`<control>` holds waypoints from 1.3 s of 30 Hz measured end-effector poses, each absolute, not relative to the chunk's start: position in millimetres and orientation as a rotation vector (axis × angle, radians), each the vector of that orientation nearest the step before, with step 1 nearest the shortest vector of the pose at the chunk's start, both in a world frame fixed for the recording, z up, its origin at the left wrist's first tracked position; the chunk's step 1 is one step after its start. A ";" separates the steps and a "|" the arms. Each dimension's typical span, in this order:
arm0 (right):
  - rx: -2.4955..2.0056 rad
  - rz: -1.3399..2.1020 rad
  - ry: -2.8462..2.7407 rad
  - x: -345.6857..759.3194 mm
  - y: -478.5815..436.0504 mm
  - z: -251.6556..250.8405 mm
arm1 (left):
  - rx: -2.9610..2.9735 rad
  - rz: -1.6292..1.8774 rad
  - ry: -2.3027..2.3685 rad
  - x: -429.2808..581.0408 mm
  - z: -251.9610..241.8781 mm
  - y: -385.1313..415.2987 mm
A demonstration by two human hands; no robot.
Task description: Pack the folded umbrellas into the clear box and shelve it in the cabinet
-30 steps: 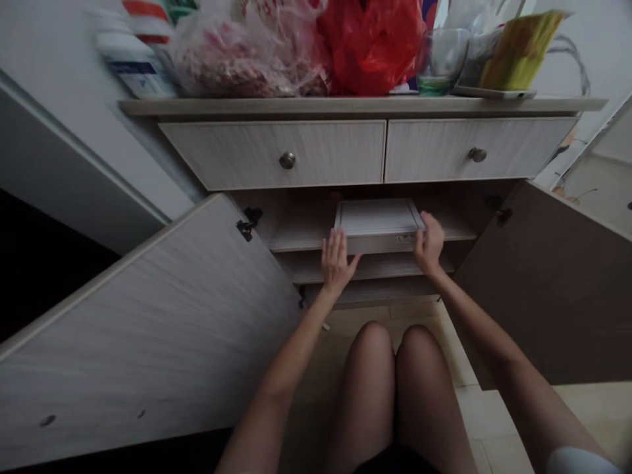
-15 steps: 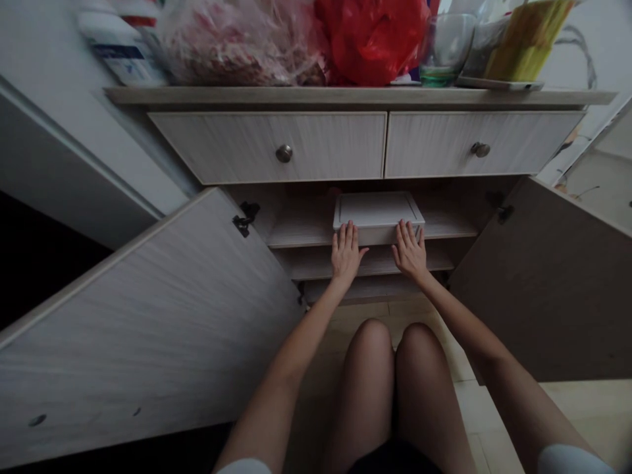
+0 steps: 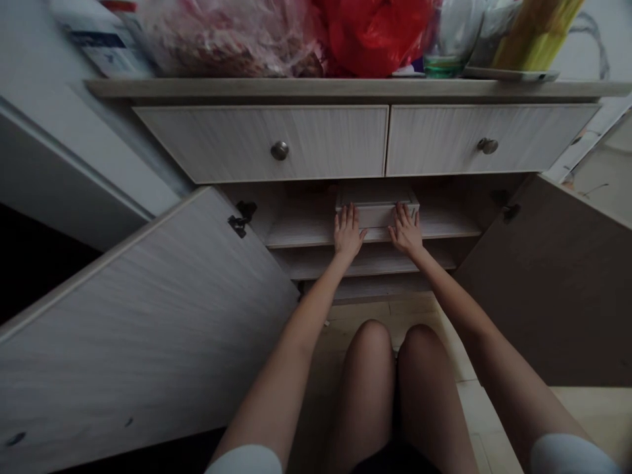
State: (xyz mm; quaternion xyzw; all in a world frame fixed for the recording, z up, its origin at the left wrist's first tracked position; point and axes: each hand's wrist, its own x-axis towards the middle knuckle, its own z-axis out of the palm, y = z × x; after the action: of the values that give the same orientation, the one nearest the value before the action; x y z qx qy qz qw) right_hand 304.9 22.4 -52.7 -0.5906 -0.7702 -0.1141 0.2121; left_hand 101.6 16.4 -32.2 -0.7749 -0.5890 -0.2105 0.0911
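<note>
A white lidded box [image 3: 378, 216] rests on the upper shelf [image 3: 306, 230] inside the cabinet, its back part in shadow beneath the drawers. Flat against the left part of the box's front is my left hand [image 3: 348, 232], fingers spread and pointing up. My right hand [image 3: 407, 229] touches the right part of the same front face, its fingers also apart. Neither hand is wrapped round anything.
Cabinet doors stand open at left [image 3: 162, 316] and right [image 3: 548, 283]. Above are two closed drawers [image 3: 261, 141]. The cabinet top [image 3: 237, 89] bears a red bag [image 3: 378, 36], a clear bag [image 3: 227, 39], a white bottle [image 3: 106, 43] and a glass [image 3: 449, 46]. Lower shelves show beneath.
The box has moved deeper into the cabinet, away from the shelf's front edge. Both my hands have moved forward with it. The view has come slightly closer to the cabinet.
</note>
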 end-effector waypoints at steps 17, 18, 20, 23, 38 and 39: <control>-1.660 -0.203 -2.193 309.6 88.8 -46.3 | -2.335 -0.610 -1.792 101.1 -26.3 73.4; -1.658 -0.208 -2.197 310.3 92.2 -46.8 | -2.340 -0.610 -1.792 101.1 -26.0 75.3; -1.660 -0.212 -2.202 311.6 97.9 -47.4 | -2.343 -0.606 -1.794 101.3 -24.8 78.7; -1.653 -0.197 -2.197 312.8 102.7 -48.1 | -2.339 -0.585 -1.813 102.1 -23.1 81.5; -1.453 -0.039 -1.927 329.4 32.0 -18.7 | -2.309 -0.899 -1.735 87.0 -12.4 30.2; -1.368 -0.044 -1.838 336.8 3.8 -21.1 | -2.262 -1.024 -1.725 78.9 -21.1 9.6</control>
State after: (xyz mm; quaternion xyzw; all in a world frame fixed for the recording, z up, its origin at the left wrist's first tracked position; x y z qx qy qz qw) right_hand 336.8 3.8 -21.1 -0.5439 -0.7306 -0.0176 0.4124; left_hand 78.9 9.6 -21.1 -0.7468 -0.5695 -0.3382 0.0592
